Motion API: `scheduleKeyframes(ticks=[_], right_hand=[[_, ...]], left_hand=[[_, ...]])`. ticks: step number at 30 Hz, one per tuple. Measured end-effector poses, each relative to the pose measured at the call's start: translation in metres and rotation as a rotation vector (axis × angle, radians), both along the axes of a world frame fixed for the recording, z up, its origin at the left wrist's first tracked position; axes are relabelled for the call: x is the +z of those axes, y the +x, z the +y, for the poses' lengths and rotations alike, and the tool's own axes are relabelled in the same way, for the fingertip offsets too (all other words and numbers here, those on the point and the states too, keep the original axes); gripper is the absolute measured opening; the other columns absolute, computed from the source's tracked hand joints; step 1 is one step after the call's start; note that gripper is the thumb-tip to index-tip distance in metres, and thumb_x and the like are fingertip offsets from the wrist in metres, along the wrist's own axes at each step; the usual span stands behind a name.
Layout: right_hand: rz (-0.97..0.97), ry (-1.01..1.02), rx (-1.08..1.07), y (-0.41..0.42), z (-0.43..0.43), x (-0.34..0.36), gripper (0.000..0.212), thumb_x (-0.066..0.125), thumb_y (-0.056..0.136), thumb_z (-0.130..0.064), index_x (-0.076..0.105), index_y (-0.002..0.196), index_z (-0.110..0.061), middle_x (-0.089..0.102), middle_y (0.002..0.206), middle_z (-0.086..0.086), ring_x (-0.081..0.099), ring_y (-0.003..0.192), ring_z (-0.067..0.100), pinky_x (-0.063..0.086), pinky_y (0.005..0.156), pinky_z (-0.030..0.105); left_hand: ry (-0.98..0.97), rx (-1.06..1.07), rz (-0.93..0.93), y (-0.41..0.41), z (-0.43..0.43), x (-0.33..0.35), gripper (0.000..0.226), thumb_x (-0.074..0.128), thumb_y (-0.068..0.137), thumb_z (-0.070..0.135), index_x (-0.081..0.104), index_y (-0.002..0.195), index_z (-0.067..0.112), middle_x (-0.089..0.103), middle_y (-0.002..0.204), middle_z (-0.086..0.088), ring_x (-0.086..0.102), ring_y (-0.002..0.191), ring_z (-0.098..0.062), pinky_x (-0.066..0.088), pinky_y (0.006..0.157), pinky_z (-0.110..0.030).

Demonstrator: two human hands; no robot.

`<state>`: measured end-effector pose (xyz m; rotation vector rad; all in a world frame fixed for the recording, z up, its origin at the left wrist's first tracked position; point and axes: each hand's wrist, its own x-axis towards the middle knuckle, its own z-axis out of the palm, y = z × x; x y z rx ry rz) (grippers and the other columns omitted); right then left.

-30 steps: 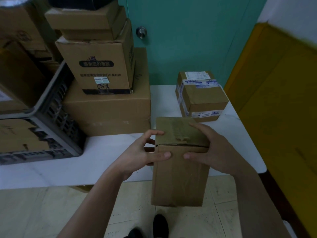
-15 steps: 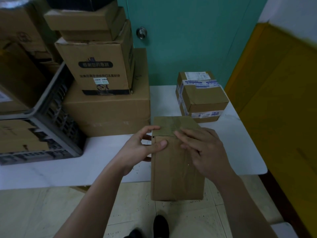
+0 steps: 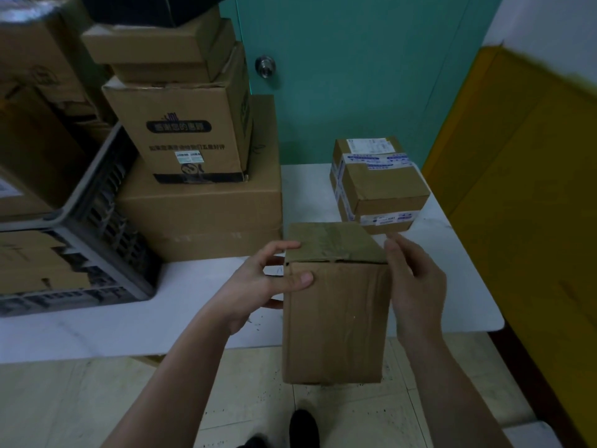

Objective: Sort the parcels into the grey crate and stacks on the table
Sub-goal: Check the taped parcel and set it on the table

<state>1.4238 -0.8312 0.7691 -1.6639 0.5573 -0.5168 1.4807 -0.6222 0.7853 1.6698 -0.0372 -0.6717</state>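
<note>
One parcel (image 3: 336, 318): left hand (image 3: 258, 286) grips, right hand (image 3: 416, 292) alongside; one grey crate (image 3: 109, 205).

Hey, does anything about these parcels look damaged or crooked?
The held parcel looks worn: its front face is creased and the brown tape over its top is wrinkled, with a gap showing along the flap edge. In the stack, the printed box sits slightly turned on the large box beneath it. Nothing spilled.
</note>
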Motion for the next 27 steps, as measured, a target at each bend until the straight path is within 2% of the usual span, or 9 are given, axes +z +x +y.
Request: scheduleKeyframes(ticks=[3,5,8,12,18,21,24,26,27], right_hand=[[0.342,0.358,0.162,0.005,-0.012,0.001,0.042,0.059,0.094,-0.046,0.061,0.132,-0.029,0.059,0.134,-0.004,0.055,0.122,0.017,0.045,0.104,0.043],[0.430,0.500,0.258,0.005,-0.014,0.000,0.038,0.055,0.093,-0.049,0.065,0.125,-0.029,0.065,0.126,-0.002,0.059,0.115,0.020,0.045,0.100,0.045],[0.463,0.488,0.251,0.005,-0.012,-0.002,0.038,0.054,0.093,-0.048,0.065,0.121,-0.025,0.067,0.119,0.000,0.060,0.110,0.020,0.045,0.093,0.043],[0.452,0.497,0.229,0.004,-0.012,-0.003,0.040,0.054,0.092,-0.048,0.066,0.122,-0.024,0.068,0.120,0.002,0.060,0.112,0.021,0.044,0.095,0.044],[0.436,0.505,0.224,0.003,-0.013,-0.003,0.038,0.054,0.094,-0.046,0.068,0.120,-0.023,0.070,0.117,0.001,0.061,0.111,0.021,0.045,0.096,0.044],[0.423,0.517,0.241,0.002,-0.014,-0.003,0.029,0.055,0.095,-0.037,0.070,0.112,-0.020,0.070,0.116,0.004,0.062,0.111,0.024,0.044,0.097,0.045],[0.318,0.571,0.270,0.000,-0.019,-0.001,0.023,0.054,0.093,-0.025,0.070,0.103,-0.011,0.071,0.108,0.004,0.064,0.102,0.026,0.048,0.087,0.044],[0.314,0.569,0.272,0.000,-0.020,0.003,0.022,0.056,0.094,-0.029,0.070,0.098,-0.013,0.071,0.098,-0.002,0.063,0.090,0.018,0.049,0.079,0.038],[0.341,0.520,0.270,0.001,-0.019,0.002,0.024,0.058,0.095,-0.033,0.069,0.105,-0.015,0.072,0.102,-0.003,0.064,0.094,0.016,0.050,0.082,0.037]], left_hand=[[0.004,-0.019,0.004,0.001,0.001,-0.002,0.063,0.087,0.060,0.045,0.064,0.119,0.045,0.059,0.127,0.005,0.067,0.110,-0.019,0.058,0.092,-0.047],[-0.010,-0.028,0.026,0.000,0.001,-0.002,0.055,0.076,0.067,0.053,0.064,0.120,0.043,0.063,0.124,0.004,0.065,0.113,-0.017,0.059,0.087,-0.042],[-0.039,0.012,0.081,0.001,0.002,0.000,0.049,0.057,0.079,0.066,0.067,0.118,0.039,0.070,0.116,0.010,0.067,0.108,-0.014,0.060,0.080,-0.037],[-0.043,0.081,0.126,0.005,-0.001,-0.003,0.027,0.057,0.098,0.040,0.062,0.125,0.038,0.069,0.119,0.005,0.067,0.108,-0.019,0.061,0.082,-0.043],[-0.086,0.132,0.185,0.006,-0.003,-0.012,0.062,0.068,0.091,0.039,0.045,0.147,0.025,0.067,0.125,0.000,0.064,0.115,-0.024,0.060,0.077,-0.043],[-0.097,0.072,0.175,0.008,-0.002,-0.016,0.073,0.072,0.080,0.037,0.046,0.147,0.024,0.071,0.118,0.003,0.066,0.105,-0.017,0.057,0.072,-0.037],[-0.097,0.023,0.123,0.008,-0.001,-0.015,0.073,0.066,0.069,0.026,0.053,0.141,0.026,0.073,0.110,0.004,0.068,0.095,-0.013,0.052,0.076,-0.035],[-0.131,0.067,0.142,0.010,-0.001,-0.014,0.065,0.071,0.074,0.025,0.057,0.137,0.025,0.073,0.114,0.003,0.067,0.105,-0.018,0.054,0.081,-0.040],[-0.147,0.077,0.155,0.011,-0.002,-0.014,0.056,0.072,0.080,0.027,0.060,0.134,0.025,0.073,0.116,0.003,0.066,0.110,-0.022,0.055,0.086,-0.044]])
